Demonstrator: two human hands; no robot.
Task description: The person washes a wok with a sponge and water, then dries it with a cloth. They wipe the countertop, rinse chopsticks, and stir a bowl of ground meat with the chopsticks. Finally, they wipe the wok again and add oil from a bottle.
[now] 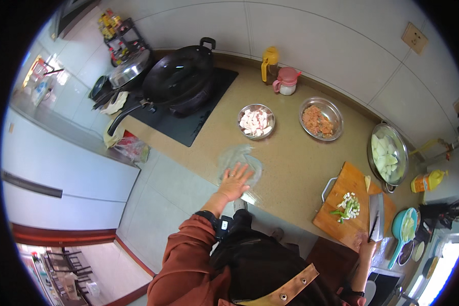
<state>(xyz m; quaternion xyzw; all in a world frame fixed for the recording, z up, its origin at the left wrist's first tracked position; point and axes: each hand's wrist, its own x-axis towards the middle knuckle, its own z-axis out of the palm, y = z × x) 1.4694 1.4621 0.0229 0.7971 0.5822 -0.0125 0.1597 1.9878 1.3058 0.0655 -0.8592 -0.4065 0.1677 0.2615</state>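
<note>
My left hand [235, 183] lies palm down with its fingers spread on a pale, translucent cloth or film [248, 162] near the counter's front edge. Motion blurs that sheet, so its kind is unclear. My right hand [367, 246] is at the near right corner of a wooden cutting board [329, 214], by the lower end of a broad kitchen knife [375, 206]. Whether it grips the knife or just rests there is hard to see. Chopped green-and-white vegetable pieces [350, 206] are heaped on the board, and a small pale piece [367, 183] lies farther up.
A black wok [176, 76] stands on a dark cooktop [187, 130]. Metal bowls hold pale chunks [255, 122], minced meat [317, 120] and cut pale vegetables [384, 155]. An oil jug [269, 65] and pink-lidded jar [287, 80] stand by the wall. A turquoise strainer [399, 237] sits right.
</note>
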